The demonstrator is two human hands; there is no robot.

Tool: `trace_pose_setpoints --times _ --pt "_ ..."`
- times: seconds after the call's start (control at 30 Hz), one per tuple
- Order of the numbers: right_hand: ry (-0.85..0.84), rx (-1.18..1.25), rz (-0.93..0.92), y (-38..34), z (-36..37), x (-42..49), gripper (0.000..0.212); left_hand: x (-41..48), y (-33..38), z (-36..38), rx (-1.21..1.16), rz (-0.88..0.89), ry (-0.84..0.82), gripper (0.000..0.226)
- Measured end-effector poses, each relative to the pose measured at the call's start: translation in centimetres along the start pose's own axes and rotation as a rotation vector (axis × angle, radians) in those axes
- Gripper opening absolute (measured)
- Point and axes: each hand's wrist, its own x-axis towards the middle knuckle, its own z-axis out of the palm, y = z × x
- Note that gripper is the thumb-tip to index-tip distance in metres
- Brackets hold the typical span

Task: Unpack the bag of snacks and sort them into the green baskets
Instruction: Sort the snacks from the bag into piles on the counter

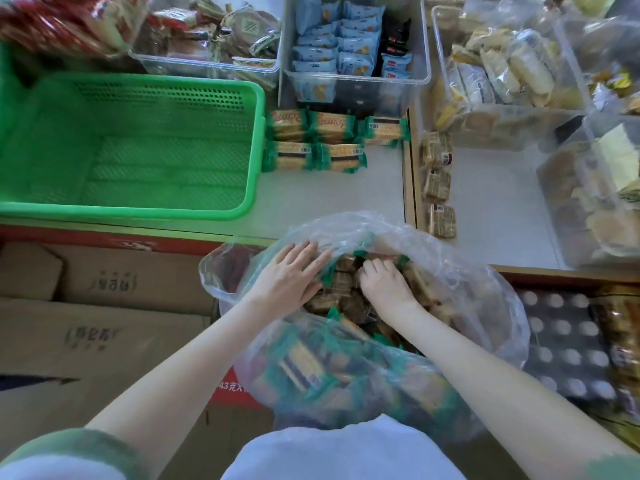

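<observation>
Two hands work in the mouth of the clear plastic bag (485, 306) in the head view, the only one there is. The left hand (287, 278) lies flat with straight fingers, pressing on the film and the heap beneath it, and grips nothing. The right hand (382, 280), just beside it, has its fingers curled down round one of the green-edged cracker packets (341, 284) piled in the bag. Its knuckles hide how many it has caught.

To do this step well, I judge the flat hand should pin the bag mouth wide. The other hand should lift a small, squarely stacked handful, so the slippery wrappers neither snag the film nor spill toward the cardboard boxes (104, 341) below the left forearm.

The green basket (138, 211) stands ahead and to the left of the left hand, well apart from it, and looks bare inside. Five matching packets (311, 143) lie on the white shelf (329, 202) straight ahead of both hands. They are just beside the basket's right wall, not in it.
</observation>
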Motion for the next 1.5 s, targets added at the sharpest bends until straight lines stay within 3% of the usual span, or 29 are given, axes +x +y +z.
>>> trace_pose_setpoints --times 0.1,0.2,0.3,0.43,0.57,0.7,0.8,0.93,1.1,1.23,1.3,1.4,1.5 --pt "0.034 0.07 0.023 -0.1 -0.5 -0.6 0.035 -0.7 0.3 -0.1 -0.007 -0.004 -0.002 0.058" --pt "0.123 0.375 0.104 1.3 -1.4 -1.4 0.025 -0.8 0.2 -0.4 -0.039 -0.016 0.029 0.053" --pt "0.01 0.691 0.146 3.1 -2.1 -2.1 0.028 0.0 0.7 -0.8 -0.142 -0.085 0.055 0.049" --pt "-0.152 0.515 0.062 3.5 -1.6 -1.6 0.062 2.0 1.3 -1.1 -0.147 -0.106 0.005 0.051" --pt "-0.155 0.228 -0.035 2.4 -0.2 -0.1 0.06 2.8 1.5 -0.4 -0.14 -0.116 -0.033 0.052" --pt "-0.038 0.128 -0.081 1.8 0.5 0.3 0.048 2.7 1.3 0.1 -0.139 -0.12 -0.056 0.062" --pt "0.113 0.223 -0.129 2.7 0.6 -0.6 0.044 3.4 1.1 -0.1 -0.178 -0.106 -0.06 0.062" --pt "0.152 0.537 -0.093 4.7 -0.8 -2.6 0.039 5.3 0.9 -1.0 -0.261 -0.11 -0.035 0.059" --pt "0.145 1.21 0.234 8.6 -5.1 -4.1 0.039 10.1 1.5 -2.7 -0.313 -0.059 0.048 0.052" --pt "0.348 1.928 0.585 13.6 -6.1 -1.0 0.027 14.5 2.2 -3.1 -0.387 -0.077 0.065 0.039" --pt "0.415 2.161 0.689 16.7 -5.2 1.4 0.016 16.3 2.3 -2.9 -0.41 -0.08 0.052 0.034" --pt "0.433 2.201 0.818 20.7 -2.3 5.1 0.015 17.9 2.3 -2.3 -0.436 -0.06 0.014 0.03" --pt "0.227 1.945 0.927 22.4 1.1 7.9 0.03 18.0 1.9 -1.4 -0.448 -0.019 -0.016 0.034"
